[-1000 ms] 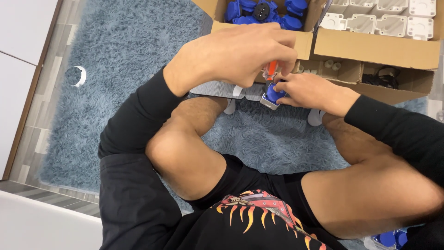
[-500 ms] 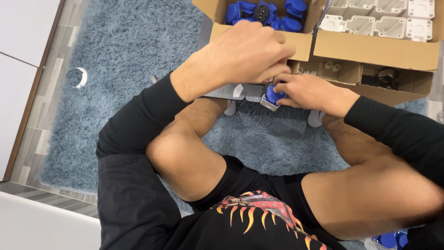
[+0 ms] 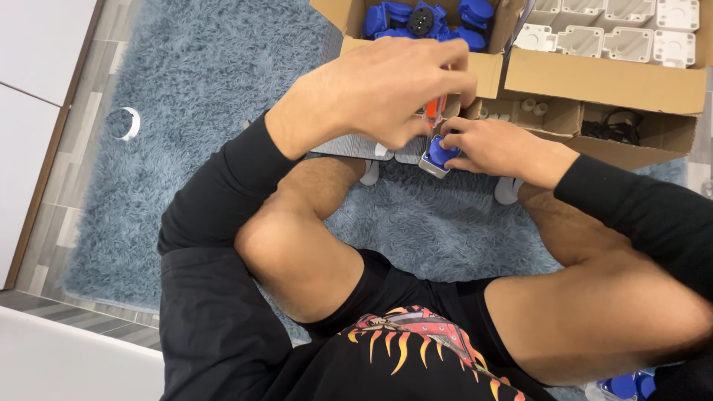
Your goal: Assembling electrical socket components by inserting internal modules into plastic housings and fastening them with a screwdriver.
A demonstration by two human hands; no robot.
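Under the left hand (image 3: 379, 93), closed on an orange-handled screwdriver (image 3: 434, 110), the right hand (image 3: 494, 145) pinches a blue socket (image 3: 440, 153): seemingly small, rigid, light, best held by its sides.

Open brown cardboard boxes — three, on the rug

Blue-parts box (image 3: 356, 16) top centre; white-parts box (image 3: 601, 82) right; a lower box (image 3: 631, 152) beneath.
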